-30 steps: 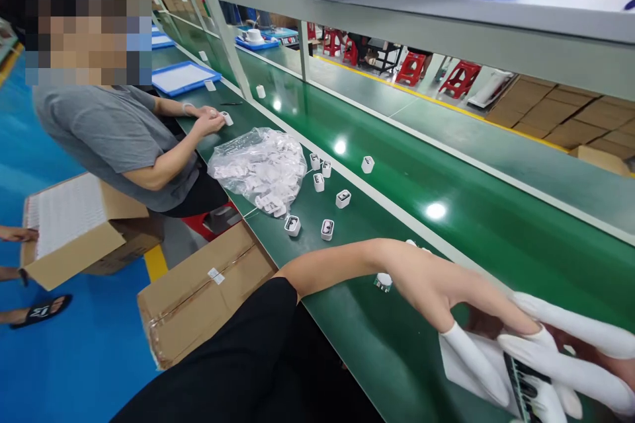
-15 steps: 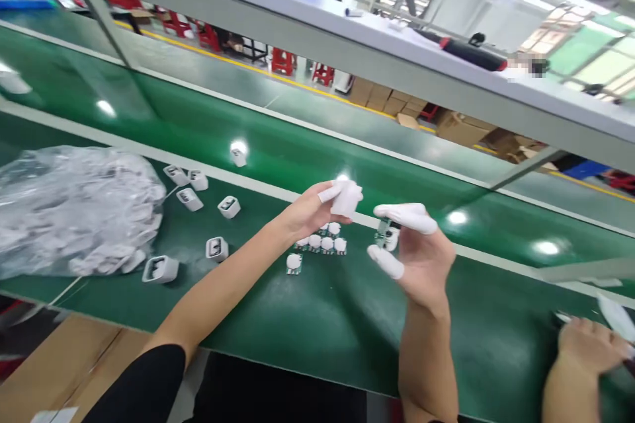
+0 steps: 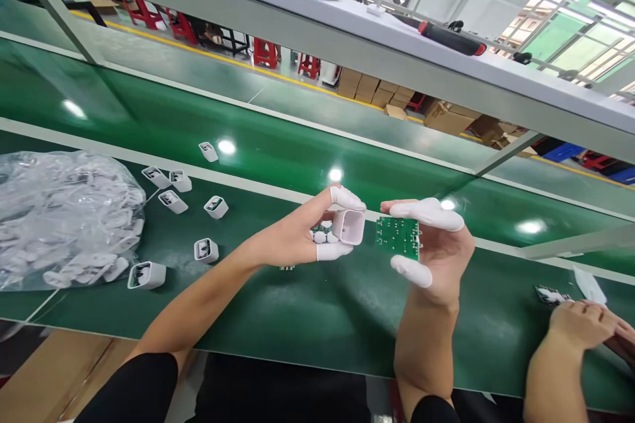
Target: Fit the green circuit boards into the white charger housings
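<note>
My left hand (image 3: 317, 231), with white finger cots on the fingertips, grips a white plastic housing (image 3: 351, 227) whose open end faces right. In my right hand (image 3: 434, 238), also in finger cots, a green circuit board (image 3: 398, 236) is pinched by its edges between thumb and fingers. The board is held just right of the housing's opening, with a gap between them. Behind my left hand, small round-topped white parts on green boards (image 3: 320, 236) are partly hidden on the table.
Several white housings (image 3: 206, 250) with parts inside stand left on the green table (image 3: 297, 324). A clear plastic bag (image 3: 74, 211) of white pieces lies at far left. At right, another person's hands (image 3: 585, 324) rest near a dark board (image 3: 551, 295). A shelf (image 3: 317, 20) crosses above.
My left hand has turned the housing so its opening faces right. The board in my right hand has turned from edge-on to showing its flat side. The camera view has shifted slightly.
</note>
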Demonstrator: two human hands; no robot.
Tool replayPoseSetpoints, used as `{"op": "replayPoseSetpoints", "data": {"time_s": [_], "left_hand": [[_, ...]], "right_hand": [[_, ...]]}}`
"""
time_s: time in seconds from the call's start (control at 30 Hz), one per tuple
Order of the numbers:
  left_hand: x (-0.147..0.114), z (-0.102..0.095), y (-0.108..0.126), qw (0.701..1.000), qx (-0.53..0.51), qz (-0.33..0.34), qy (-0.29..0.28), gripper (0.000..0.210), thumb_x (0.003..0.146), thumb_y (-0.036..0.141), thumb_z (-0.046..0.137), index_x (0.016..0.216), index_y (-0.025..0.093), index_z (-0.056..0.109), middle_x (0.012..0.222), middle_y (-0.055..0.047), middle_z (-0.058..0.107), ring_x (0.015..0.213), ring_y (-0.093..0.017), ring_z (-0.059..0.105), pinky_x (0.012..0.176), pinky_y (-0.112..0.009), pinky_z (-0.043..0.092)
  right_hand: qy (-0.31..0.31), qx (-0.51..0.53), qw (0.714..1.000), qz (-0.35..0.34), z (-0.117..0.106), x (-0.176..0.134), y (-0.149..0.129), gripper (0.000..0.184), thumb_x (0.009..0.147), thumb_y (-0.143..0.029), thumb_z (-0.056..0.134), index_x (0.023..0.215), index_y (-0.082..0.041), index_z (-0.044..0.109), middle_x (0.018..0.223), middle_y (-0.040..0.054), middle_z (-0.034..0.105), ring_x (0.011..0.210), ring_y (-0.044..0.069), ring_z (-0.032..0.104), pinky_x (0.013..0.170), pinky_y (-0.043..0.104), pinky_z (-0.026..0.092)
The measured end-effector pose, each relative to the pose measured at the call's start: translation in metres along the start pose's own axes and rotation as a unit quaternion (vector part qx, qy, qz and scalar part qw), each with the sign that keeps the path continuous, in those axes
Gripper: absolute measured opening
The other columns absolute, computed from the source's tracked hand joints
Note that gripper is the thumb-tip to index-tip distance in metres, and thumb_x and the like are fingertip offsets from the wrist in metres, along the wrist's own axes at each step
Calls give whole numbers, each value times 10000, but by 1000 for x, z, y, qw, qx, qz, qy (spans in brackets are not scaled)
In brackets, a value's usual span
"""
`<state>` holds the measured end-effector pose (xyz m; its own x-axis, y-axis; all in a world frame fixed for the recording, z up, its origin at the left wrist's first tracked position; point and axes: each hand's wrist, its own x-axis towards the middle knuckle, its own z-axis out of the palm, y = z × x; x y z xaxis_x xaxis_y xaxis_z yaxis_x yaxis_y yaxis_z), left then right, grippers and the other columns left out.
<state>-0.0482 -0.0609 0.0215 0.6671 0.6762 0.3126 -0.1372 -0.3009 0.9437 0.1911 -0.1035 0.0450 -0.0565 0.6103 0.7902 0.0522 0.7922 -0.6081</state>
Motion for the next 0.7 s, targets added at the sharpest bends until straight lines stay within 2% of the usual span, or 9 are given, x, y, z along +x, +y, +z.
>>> {"op": "replayPoseSetpoints", "data": {"time_s": [0.07,0.13,0.27,0.4,0.53,0.7], "left_hand": [[-2,-2,4,998,54,44,13,436,958,210,771,1358,345,666,1243,-51,599,1019,-191,659,807,-304,598],[-2,-5,6,991,101,89,25,488,968,181,752,1415,361,678,1195,-50,619,1052,-211,664,868,-341,620],[0,-8,5,974,150,166,39,508,986,164,769,1451,351,689,1180,-49,674,1049,-208,668,918,-366,619],[1,-9,2,976,133,167,48,462,990,175,796,1419,312,692,1179,-48,686,1020,-193,680,874,-336,608],[1,-8,-1,974,107,193,59,454,960,168,847,1376,258,690,1166,-65,698,1043,-203,703,873,-328,605],[3,-8,3,969,114,210,62,405,966,180,857,1331,253,695,1118,-56,689,963,-175,679,857,-325,596]], "right_hand": [[-5,3,1000,-11,0,-2,-1,511,820,-335,1010,1283,-367,797,1107,31,854,1044,303,834,901,546,737],[-11,-3,1000,-17,3,-3,-1,564,778,-297,1038,1282,-385,800,1101,19,863,1039,306,838,881,539,741],[-34,10,999,-19,12,-3,2,600,753,-217,1053,1277,-389,816,1117,11,881,1088,323,845,868,532,750],[-43,20,999,-23,17,-2,4,600,758,-199,1052,1278,-394,825,1149,3,888,1155,326,842,936,566,755],[-44,38,998,-33,18,-2,6,656,725,-130,1056,1294,-364,830,1177,5,888,1142,300,846,944,517,762],[-44,51,997,-30,17,-4,8,608,775,-158,1036,1315,-341,827,1192,12,882,1158,284,836,932,494,760]]}}
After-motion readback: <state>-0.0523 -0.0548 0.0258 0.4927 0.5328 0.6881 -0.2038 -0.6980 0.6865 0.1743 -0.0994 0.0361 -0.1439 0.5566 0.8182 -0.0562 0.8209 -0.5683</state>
